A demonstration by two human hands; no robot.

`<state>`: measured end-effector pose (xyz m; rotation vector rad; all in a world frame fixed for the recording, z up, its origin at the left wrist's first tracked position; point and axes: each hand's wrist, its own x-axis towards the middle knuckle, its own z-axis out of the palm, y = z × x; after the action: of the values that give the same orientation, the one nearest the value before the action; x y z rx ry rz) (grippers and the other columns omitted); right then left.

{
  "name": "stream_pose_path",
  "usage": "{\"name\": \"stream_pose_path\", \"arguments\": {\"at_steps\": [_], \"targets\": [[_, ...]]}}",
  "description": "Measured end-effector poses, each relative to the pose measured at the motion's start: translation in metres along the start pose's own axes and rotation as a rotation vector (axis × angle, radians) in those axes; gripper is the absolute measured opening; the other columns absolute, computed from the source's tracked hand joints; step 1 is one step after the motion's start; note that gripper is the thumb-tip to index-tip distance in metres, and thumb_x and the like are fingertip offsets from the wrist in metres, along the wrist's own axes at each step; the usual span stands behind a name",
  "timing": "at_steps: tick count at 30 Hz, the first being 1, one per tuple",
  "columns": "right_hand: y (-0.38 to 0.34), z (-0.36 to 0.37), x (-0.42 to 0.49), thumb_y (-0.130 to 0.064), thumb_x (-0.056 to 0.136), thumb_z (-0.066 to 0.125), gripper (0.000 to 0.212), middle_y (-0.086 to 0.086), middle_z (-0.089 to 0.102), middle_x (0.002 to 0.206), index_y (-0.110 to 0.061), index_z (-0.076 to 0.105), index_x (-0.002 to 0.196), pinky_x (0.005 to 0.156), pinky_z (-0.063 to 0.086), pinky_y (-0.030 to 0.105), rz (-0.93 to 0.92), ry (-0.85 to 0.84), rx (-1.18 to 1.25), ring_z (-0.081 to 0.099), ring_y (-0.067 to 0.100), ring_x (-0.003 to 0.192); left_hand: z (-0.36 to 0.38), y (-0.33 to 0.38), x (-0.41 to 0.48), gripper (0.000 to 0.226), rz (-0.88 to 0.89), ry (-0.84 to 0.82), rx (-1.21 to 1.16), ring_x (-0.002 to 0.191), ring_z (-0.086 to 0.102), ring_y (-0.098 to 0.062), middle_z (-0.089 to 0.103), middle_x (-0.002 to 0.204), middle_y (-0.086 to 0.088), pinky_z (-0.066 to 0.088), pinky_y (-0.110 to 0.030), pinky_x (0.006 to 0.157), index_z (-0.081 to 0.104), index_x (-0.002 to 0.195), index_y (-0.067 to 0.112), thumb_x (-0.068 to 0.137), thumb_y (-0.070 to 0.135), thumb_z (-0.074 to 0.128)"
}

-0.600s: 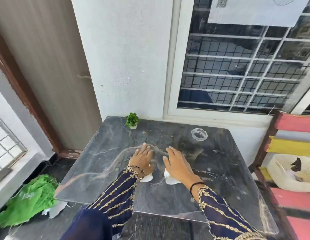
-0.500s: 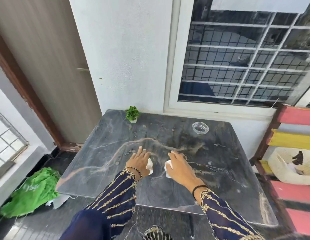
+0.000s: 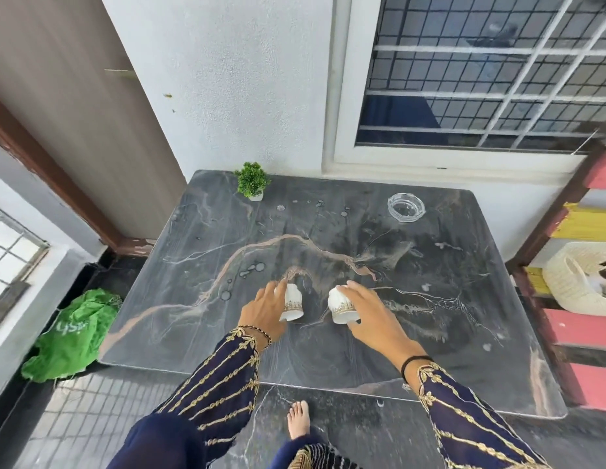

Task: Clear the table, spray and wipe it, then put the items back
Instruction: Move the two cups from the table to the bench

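Observation:
Two small white cups with gold trim are held above the middle of the dark marble table (image 3: 447,333). My left hand (image 3: 264,311) grips the left cup (image 3: 292,304), which is tipped with its mouth toward me. My right hand (image 3: 372,311) grips the right cup (image 3: 341,306), also tipped. A small green potted plant (image 3: 251,180) stands at the table's far left edge. A clear glass ashtray (image 3: 406,207) sits at the far right. Water drops (image 3: 250,269) dot the tabletop.
A green cloth bag (image 3: 73,335) lies on the floor left of the table. A shelf with red and yellow boards (image 3: 589,330) stands at the right, holding a white woven basket (image 3: 579,279). Wall and barred window are behind the table. My bare foot (image 3: 298,419) is below the near edge.
Both hands, which lay flat over the cups on the table, have closed on them and raised them, tipping them. The camera has tilted further down.

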<state>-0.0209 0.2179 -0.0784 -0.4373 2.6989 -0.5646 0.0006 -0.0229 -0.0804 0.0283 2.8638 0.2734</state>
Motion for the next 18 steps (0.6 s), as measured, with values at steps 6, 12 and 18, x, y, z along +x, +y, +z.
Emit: {"name": "stream_pose_path", "arguments": {"at_steps": [6, 12, 18], "targets": [[0.011, -0.008, 0.027, -0.005, 0.095, 0.054, 0.064, -0.008, 0.039, 0.159, -0.030, 0.041, 0.153, 0.116, 0.037, 0.036, -0.001, 0.020, -0.011, 0.036, 0.016, 0.144, 0.003, -0.002, 0.019, 0.060, -0.020, 0.043, -0.040, 0.115, 0.048, -0.021, 0.046, 0.126, 0.000, 0.055, -0.036, 0.073, 0.038, 0.133, 0.018, 0.084, 0.040, 0.064], [0.019, -0.014, 0.045, -0.010, 0.096, 0.057, 0.043, 0.001, 0.067, 0.136, -0.020, 0.062, 0.138, 0.104, 0.045, 0.034, 0.086, 0.126, 0.154, 0.061, 0.023, 0.125, -0.001, 0.008, 0.043, 0.043, -0.081, -0.045, -0.096, 0.113, 0.054, -0.026, 0.053, 0.122, -0.004, 0.050, -0.039, 0.077, 0.043, 0.123, 0.013, 0.089, 0.035, 0.057], [0.054, -0.021, 0.039, -0.012, 0.097, 0.059, 0.033, 0.005, 0.077, 0.112, -0.022, 0.070, 0.127, 0.086, 0.050, 0.026, 0.279, 0.222, 0.363, 0.070, 0.024, 0.101, -0.008, 0.055, 0.077, 0.030, -0.029, -0.033, -0.290, 0.100, 0.060, -0.038, 0.063, 0.109, -0.016, 0.049, -0.044, 0.079, 0.043, 0.116, 0.007, 0.088, 0.014, 0.051]]}}
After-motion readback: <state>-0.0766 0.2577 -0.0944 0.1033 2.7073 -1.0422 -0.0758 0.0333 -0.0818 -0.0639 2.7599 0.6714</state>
